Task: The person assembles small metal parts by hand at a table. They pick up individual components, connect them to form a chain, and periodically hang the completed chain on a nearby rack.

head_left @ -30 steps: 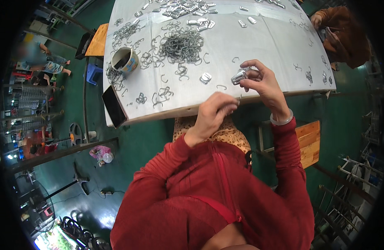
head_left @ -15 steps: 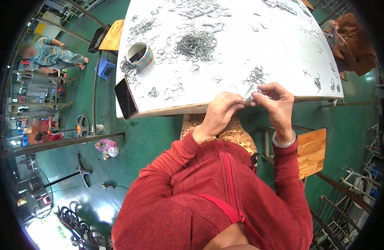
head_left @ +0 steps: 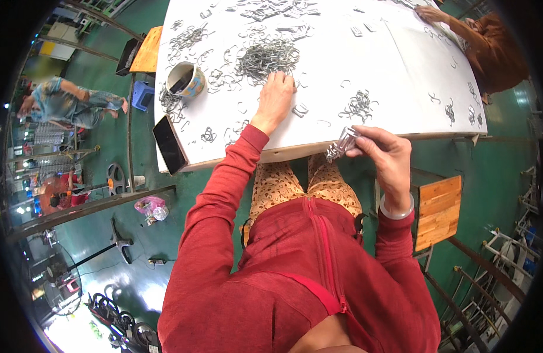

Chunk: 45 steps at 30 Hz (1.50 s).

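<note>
My left hand [head_left: 275,101] reaches over the table to the near right edge of a dense pile of bent wire hooks [head_left: 262,59]. Its fingers are bent down and held close together, and whatever the tips pinch is hidden. Close above the table's front edge, my right hand [head_left: 388,157] pinches a silvery metal clip [head_left: 346,140] between thumb and fingers. Small bent metal pieces show at the clip's lower end. Between the hands lies a loose wire hook [head_left: 300,110], and a smaller heap of wire hooks [head_left: 359,106] sits just beyond my right hand.
A patterned cup [head_left: 196,87] with something dark inside and a phone [head_left: 170,144] lie on the left of the white table [head_left: 336,70]. Flat metal clips [head_left: 271,9] are heaped at the back. A co-worker's arm [head_left: 454,25] rests at the far right. A wooden stool [head_left: 439,212] stands right.
My left hand has left the metal clip and moved left and away from me to the hook pile. My right hand still holds the clip, slightly lower. The co-worker's arm now reaches onto the table.
</note>
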{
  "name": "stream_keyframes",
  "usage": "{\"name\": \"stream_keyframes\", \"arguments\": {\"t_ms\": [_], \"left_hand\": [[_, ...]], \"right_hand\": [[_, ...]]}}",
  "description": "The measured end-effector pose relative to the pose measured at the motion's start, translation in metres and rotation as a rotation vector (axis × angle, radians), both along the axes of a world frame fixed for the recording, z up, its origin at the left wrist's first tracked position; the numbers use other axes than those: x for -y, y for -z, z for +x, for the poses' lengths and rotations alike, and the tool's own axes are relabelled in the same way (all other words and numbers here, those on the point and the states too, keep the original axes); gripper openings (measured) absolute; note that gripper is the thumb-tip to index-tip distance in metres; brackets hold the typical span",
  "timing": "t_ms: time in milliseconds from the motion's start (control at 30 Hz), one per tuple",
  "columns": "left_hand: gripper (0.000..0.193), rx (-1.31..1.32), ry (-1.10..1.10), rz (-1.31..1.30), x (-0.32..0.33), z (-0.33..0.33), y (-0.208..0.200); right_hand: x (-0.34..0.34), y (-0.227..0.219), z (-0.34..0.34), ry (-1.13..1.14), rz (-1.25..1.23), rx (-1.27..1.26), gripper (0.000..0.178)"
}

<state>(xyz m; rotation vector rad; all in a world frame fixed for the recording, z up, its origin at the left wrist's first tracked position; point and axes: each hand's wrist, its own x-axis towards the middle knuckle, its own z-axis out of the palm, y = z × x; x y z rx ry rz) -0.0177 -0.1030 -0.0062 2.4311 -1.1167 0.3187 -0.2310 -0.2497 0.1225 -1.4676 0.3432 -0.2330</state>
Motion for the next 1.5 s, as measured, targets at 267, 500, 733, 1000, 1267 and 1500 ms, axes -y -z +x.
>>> {"name": "stream_keyframes", "arguments": {"t_ms": [267, 500, 733, 1000, 1267, 1500], "left_hand": [[0.011, -0.384, 0.085, -0.409, -0.008, -0.053, -0.05], [0.014, -1.29, 0.243, -0.762, -0.025, -0.13, -0.113], [0.012, -0.583, 0.26, -0.634, -0.014, -0.141, -0.099], [0.012, -0.793, 0.453, -0.753, -0.019, -0.133, -0.099], [0.011, -0.56, 0.511, -0.77, -0.031, -0.134, -0.084], [0.01, -0.632, 0.407, -0.788, -0.041, -0.146, -0.076]], "right_hand": [[0.001, 0.025, -0.003, 0.045, 0.232, 0.028, 0.021], [-0.012, 0.031, -0.009, 0.11, 0.134, 0.094, 0.019], [-0.025, 0.014, -0.016, 0.152, -0.021, 0.132, 0.016], [0.023, -0.003, 0.018, 0.014, -0.065, 0.083, 0.017], [0.096, 0.109, 0.245, -0.235, -1.286, 0.362, 0.053], [0.107, 0.137, 0.3, -0.326, -1.356, 0.182, 0.032]]}}
